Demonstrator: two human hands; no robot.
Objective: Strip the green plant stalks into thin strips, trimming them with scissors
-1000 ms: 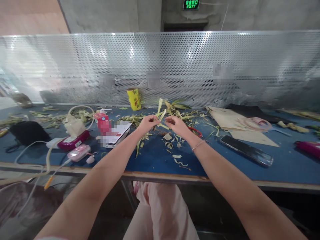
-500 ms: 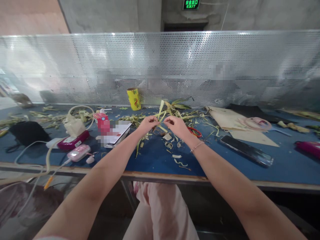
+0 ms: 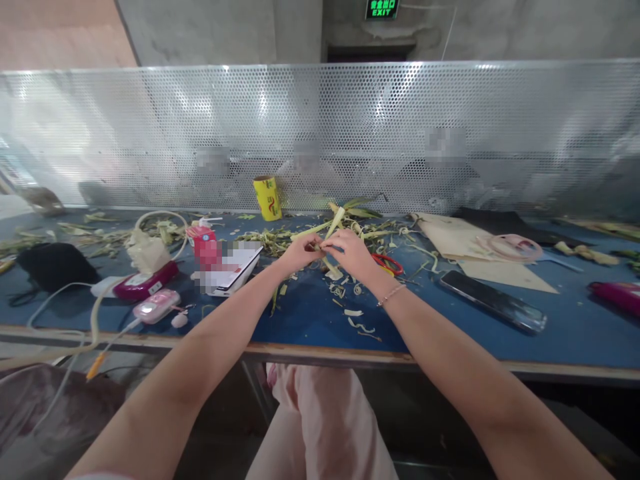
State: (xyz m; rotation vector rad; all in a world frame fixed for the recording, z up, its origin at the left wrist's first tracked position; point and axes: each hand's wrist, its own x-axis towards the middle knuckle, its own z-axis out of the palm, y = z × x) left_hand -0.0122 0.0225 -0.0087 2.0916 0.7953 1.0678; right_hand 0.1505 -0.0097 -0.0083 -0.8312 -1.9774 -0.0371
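My left hand [image 3: 299,252] and my right hand [image 3: 349,252] meet over the blue table [image 3: 310,313], fingertips pinched together on a pale green leaf strip [image 3: 333,225]. The strip sticks up and back from between the two hands. Both hands have their fingers closed round it. A pile of green leaf strips [image 3: 360,223] lies just behind the hands, and curled leaf scraps [image 3: 350,300] are scattered on the table in front of them. Red-handled scissors [image 3: 389,264] lie right beside my right hand.
A black phone [image 3: 493,301] and tan paper sheets [image 3: 465,247] lie to the right. At left are a white tablet [image 3: 233,267], a red carton [image 3: 205,245], pink devices [image 3: 157,305] with cables, and a black pouch [image 3: 55,263]. A yellow roll [image 3: 268,197] stands before the perforated metal screen [image 3: 320,133].
My hands were a little apart with the strip stretched between them; they have come together and now touch, and the strip's free end has tilted down and to the right.
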